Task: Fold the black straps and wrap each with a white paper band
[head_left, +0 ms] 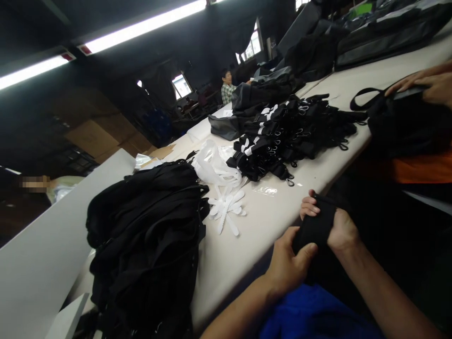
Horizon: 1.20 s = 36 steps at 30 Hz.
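Just off the table's front edge, my left hand [290,261] grips the lower left side of a flat black fabric piece [315,223], thumb on top. My right hand [343,231] is closed round the right side of the same piece, and its fingertips show at the upper left edge. The piece is dark, so its exact kind cannot be made out. Nearest on the table [256,219] are several white serrated plastic strips [228,207], beside a crumpled clear plastic bag [215,165].
A large heap of black fabric goods [148,235] covers the left side of the table. Behind lies a pile of black straps with metal hooks [282,132]. At right, a co-worker's hands [431,84] hold a black bag [406,117]. A white panel [67,207] stands at left.
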Tool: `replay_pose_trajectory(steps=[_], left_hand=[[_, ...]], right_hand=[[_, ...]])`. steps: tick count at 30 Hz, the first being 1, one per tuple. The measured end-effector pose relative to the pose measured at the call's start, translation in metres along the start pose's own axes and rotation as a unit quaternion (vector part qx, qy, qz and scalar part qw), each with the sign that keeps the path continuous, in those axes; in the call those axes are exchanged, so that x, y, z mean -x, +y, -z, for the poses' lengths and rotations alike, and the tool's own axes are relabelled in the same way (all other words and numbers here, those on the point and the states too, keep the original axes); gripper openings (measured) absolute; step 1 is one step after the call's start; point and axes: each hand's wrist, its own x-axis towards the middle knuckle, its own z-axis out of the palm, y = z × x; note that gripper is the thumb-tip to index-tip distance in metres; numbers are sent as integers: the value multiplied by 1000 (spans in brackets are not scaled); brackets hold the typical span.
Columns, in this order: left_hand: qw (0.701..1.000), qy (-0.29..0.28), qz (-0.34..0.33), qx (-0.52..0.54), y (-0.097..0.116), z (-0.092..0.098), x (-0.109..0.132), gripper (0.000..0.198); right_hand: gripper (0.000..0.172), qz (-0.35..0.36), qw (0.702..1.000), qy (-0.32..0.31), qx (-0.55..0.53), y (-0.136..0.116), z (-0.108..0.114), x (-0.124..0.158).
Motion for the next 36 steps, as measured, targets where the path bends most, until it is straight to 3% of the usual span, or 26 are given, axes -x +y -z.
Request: replay_pose_trajectory(steps=[3, 6, 9, 11, 13, 15, 18, 19, 20, 21, 25, 28, 31, 36], left_hand=[[998, -33, 19, 58, 4, 31, -11, 42], [999, -2, -18, 49, 12, 84, -22, 42], [981, 150, -104, 60, 20, 144, -31, 35], [948, 260, -154, 95, 24, 179, -33, 31], [912, 335, -200, 124, 25, 207, -29, 27], [877, 394, -237, 142, 24, 225, -20, 25], [833, 462, -255, 167, 20, 238, -10, 27], [829, 471, -251, 168, 18, 239, -8, 28], [830, 472, -245, 166, 17, 239, -8, 29], [836, 467, -239, 160, 15, 238, -8, 29], [865, 436, -216, 120, 12, 232, -11, 31], [879, 416, -211, 100, 13, 228, -11, 35], [880, 412, -202, 125, 12, 231, -10, 45], [897, 380, -169, 147, 7, 238, -11, 54]], right_hand=[[31, 2, 991, 11, 132, -11, -2, -3], [44, 68, 940, -30, 332, -6, -6, -4], [39, 71, 851, -92, 512, 27, -13, -10], [36, 13, 798, -138, 586, 61, -18, -19], [35, -37, 744, -181, 642, 100, -25, -35], [29, -6, 655, -188, 731, 135, -34, -57], [37, 90, 439, -103, 888, 177, -50, -92], [43, 104, 383, -70, 915, 187, -55, -103], [49, 105, 348, -44, 930, 195, -59, -113], [51, 101, 332, -29, 937, 202, -63, -121], [42, 101, 333, -4, 937, 220, -67, -139], [31, 122, 369, 8, 921, 224, -59, -139], [16, 155, 442, 4, 883, 219, -51, -136], [33, 157, 610, -85, 772, 186, -49, -141]])
